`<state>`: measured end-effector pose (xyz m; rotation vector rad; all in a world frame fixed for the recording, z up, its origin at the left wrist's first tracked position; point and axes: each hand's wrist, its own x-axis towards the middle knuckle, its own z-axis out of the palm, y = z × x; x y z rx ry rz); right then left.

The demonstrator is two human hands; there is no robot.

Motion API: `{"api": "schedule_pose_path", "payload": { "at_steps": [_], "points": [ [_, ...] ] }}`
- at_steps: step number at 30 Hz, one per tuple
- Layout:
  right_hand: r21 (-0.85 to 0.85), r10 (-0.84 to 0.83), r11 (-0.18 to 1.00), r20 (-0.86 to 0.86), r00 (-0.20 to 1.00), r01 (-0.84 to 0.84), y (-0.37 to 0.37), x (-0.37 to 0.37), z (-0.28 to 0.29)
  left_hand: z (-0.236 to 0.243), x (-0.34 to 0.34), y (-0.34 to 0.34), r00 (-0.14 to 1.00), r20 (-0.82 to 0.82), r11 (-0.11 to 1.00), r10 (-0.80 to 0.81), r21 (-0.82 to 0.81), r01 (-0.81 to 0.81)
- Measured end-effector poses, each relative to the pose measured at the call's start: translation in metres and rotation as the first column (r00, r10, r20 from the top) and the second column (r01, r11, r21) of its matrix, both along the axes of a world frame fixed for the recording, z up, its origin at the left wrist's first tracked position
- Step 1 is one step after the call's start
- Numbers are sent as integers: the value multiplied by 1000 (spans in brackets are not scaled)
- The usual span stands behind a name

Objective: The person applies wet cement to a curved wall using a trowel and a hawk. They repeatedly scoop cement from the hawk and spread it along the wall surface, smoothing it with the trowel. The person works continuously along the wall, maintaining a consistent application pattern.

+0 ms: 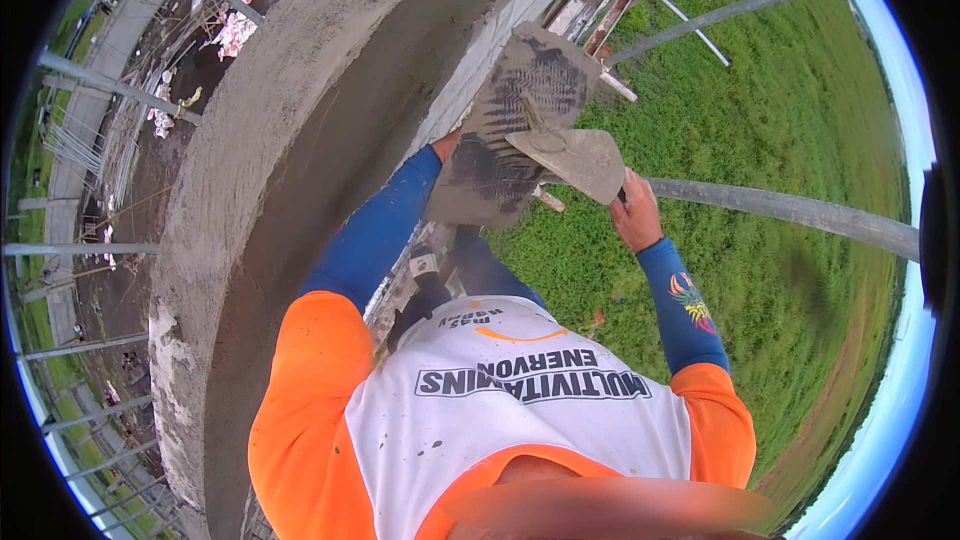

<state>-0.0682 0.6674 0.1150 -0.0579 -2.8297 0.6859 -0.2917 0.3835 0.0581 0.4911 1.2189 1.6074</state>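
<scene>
Trowel in right hand, over the mortar board

Head view, single camera. My right hand is closed around the dark handle of the trowel, thumb side toward the blade. The blade is flat, grey and smeared; it overlaps the right edge of the mortar board, its handle end outside that edge. Contact between blade and board: cannot tell from this angle. A small ridge of grey mortar shows at the far left end of the blade.

My left hand is at the left edge of the board, mostly hidden by it. Fingers not seen, so I cannot tell whether they are clamped on anything or spread beneath. Board position: in front of my body, tilted, between my two forearms. Its surface is grey, part dark and wet-looking, with rows of short marks toward the far side.

Left of the board runs a curved concrete wall: pale, rough band along the outer left, darker and smoother face toward me. My left sleeve passes just beside that face. Right side: green grass, well below, crossed by a grey scaffold pipe that runs rightward from near my right wrist. Far left, on the ground below: red-and-white sacks among debris.
</scene>
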Motion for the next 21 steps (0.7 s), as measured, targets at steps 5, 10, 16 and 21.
{"api": "schedule_pose_path", "payload": {
  "at_steps": [5, 10, 16, 21],
  "points": [
    [141, 244, 965, -193, 950, -219, 1, -76, 4, -62, 35, -54, 976, -212, 963, -58, -269, -1],
    [248, 434, 877, -38, 900, -412, -10, -148, -2, -115, 79, -136, 892, -429, 834, -139, -537, -128],
    [303, 477, 800, 202, 856, -517, -20, -208, -46, -89, 138, -215, 953, -303, 685, -20, -699, -207],
    [274, 498, 778, 279, 821, -565, -36, -247, -32, -72, 161, -242, 957, -276, 667, 90, -696, -264]
  ]
}}
